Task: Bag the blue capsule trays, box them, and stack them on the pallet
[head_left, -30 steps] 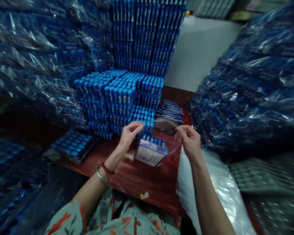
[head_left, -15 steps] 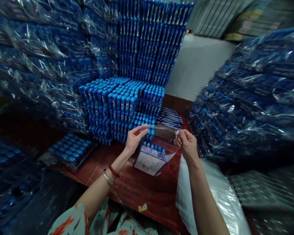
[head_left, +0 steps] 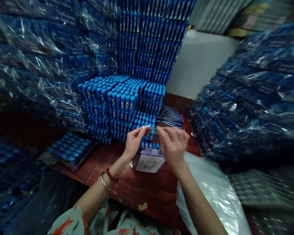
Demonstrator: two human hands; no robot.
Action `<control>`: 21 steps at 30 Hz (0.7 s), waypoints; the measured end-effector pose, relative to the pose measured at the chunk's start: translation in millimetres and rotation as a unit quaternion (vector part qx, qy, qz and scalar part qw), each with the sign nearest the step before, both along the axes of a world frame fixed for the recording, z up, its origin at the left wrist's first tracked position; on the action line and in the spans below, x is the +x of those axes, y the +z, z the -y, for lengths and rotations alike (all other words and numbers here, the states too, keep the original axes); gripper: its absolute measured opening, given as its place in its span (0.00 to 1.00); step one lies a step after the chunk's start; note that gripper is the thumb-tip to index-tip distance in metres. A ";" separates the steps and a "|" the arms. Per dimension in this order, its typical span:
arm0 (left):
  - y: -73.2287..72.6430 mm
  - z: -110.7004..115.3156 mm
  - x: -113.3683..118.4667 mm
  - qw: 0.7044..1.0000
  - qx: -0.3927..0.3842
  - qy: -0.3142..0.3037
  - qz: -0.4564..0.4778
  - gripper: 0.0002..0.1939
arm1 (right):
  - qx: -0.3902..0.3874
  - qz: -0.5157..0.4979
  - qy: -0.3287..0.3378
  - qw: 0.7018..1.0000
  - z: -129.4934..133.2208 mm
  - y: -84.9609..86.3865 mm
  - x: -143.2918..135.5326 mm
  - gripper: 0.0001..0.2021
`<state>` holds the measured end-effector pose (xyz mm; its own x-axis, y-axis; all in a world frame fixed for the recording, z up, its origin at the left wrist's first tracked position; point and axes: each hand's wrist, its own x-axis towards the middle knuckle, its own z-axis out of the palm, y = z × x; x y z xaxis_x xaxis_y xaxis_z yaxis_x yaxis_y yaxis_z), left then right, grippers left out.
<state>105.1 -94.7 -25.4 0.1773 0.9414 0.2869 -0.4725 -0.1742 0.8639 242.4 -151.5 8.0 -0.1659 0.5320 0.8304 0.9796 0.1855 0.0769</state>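
At the near edge a floral sleeve (head_left: 68, 225) covers the person's upper left arm, and a yellow scrap (head_left: 143, 206) lies by the front of the reddish counter (head_left: 137, 189). Clear plastic sheets (head_left: 215, 186) spread to the right, under the right forearm. A red bead bracelet (head_left: 112, 176) and a silver bangle (head_left: 105, 182) circle the left wrist. A printed box (head_left: 149, 163) stands on the counter between and below the hands, blue-topped tubes (head_left: 150, 145) showing at its top, inside a clear bag (head_left: 150, 138). The left hand (head_left: 133, 143) has its grip pinching the bag's upper edge, thumb against fingers; the right hand (head_left: 173, 143) is blurred close to that edge, and I cannot tell whether its grip is closed on the film. Left along the counter sits a wrapped pack (head_left: 70, 148) of blue tops. Beyond the bag are flat dark-blue pieces (head_left: 170, 117) in a pile and a block of blue tubes (head_left: 122, 107). Film-wrapped stacks (head_left: 39, 58) rise at left, a wrapped heap (head_left: 254, 85) at right. Farthest back stand a tall blue stack (head_left: 149, 49) and a pale panel (head_left: 203, 62).
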 end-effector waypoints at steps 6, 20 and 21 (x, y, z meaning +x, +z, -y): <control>-5.9 0.0 -8.9 0.986 0.100 0.074 -0.113 0.13 | -0.082 0.120 0.058 0.988 -15.1 2.8 -21.0 0.16; -6.8 -3.1 -21.7 0.994 0.042 0.086 -0.046 0.15 | 0.164 -0.308 0.006 0.937 -41.1 61.3 63.6 0.16; -7.4 -3.7 -22.5 0.995 0.033 0.086 -0.036 0.15 | 0.177 -0.333 0.016 0.926 -33.5 67.7 71.8 0.16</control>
